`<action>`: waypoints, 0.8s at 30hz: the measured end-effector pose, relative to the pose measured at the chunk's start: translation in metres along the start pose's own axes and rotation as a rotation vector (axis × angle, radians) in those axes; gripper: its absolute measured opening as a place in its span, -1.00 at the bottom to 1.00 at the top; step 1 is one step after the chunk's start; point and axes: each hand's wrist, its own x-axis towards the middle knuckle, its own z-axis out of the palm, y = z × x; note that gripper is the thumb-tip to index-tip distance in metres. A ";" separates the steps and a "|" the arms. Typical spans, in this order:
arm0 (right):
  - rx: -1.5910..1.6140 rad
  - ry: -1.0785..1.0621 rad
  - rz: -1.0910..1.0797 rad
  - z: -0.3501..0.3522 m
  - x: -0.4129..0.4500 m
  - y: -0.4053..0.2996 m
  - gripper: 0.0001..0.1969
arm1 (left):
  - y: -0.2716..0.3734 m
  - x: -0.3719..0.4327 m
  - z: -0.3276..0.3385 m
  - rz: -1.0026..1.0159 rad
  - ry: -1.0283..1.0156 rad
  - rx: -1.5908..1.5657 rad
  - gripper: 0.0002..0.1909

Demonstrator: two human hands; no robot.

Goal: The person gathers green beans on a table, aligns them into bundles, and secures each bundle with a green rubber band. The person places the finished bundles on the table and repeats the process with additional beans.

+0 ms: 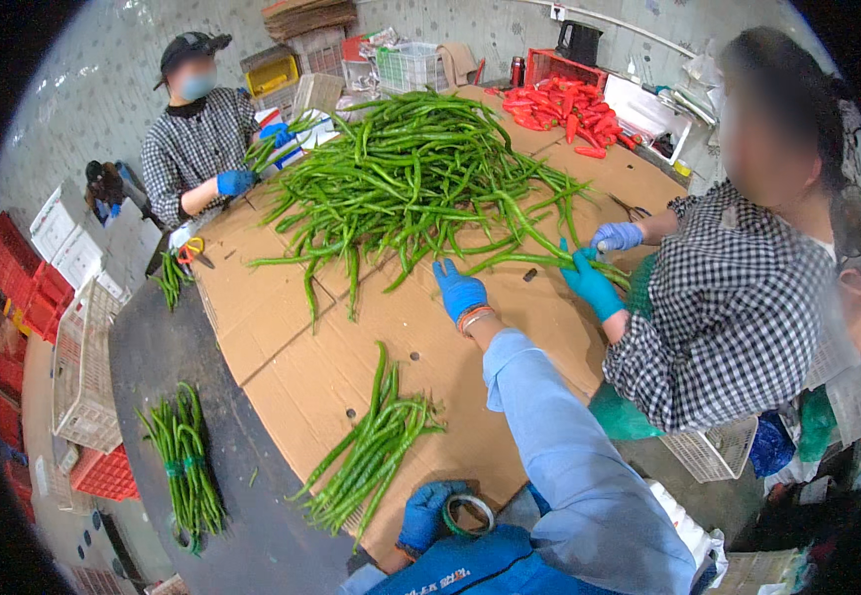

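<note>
My right hand [461,291], in a blue glove, reaches over the cardboard [378,320] just below the large heap of long green chili peppers [415,163], fingers extended and apart, nothing held. Near my body my left hand [429,515], also blue-gloved, holds a roll of green tape [468,515]. A loose bunch of green peppers [378,446] lies on the cardboard in front of it. Farther left, a bunch bound with green tape [186,468] rests on the dark tabletop [244,461]. A small dark piece [530,275] lies right of my right hand.
At right a co-worker's gloved hands [600,271] hold long green peppers beside scissors [629,208]. Another co-worker [200,141] at upper left holds peppers, near orange-handled scissors [192,251]. Red peppers [564,111] are piled at the back. White crates [88,364] stand left of the table.
</note>
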 end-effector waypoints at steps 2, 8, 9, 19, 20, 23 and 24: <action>-0.085 -0.139 0.000 0.011 0.016 0.010 -0.64 | -0.003 -0.002 0.000 -0.251 0.103 -0.462 -0.78; 0.154 -0.111 -0.132 -0.011 -0.014 -0.003 -0.72 | 0.003 -0.004 0.001 -0.246 0.102 -0.342 -0.78; 0.249 -0.128 -0.087 -0.027 -0.028 -0.011 -0.72 | 0.004 -0.004 0.000 -0.210 0.094 -0.273 -0.78; 0.465 -0.170 -0.118 -0.159 -0.200 0.000 -0.46 | 0.004 -0.002 0.000 -0.389 0.130 -0.671 -0.80; 0.473 -0.204 -0.084 -0.157 -0.214 0.005 -0.44 | 0.004 -0.002 -0.001 -0.427 0.131 -0.654 -0.80; 0.363 -0.264 -0.102 -0.153 -0.241 0.019 -0.42 | 0.006 -0.002 -0.001 -0.307 0.103 -0.538 -0.80; 0.258 -0.343 -0.095 -0.152 -0.244 0.023 -0.41 | 0.007 -0.001 0.000 -0.330 0.114 -0.561 -0.80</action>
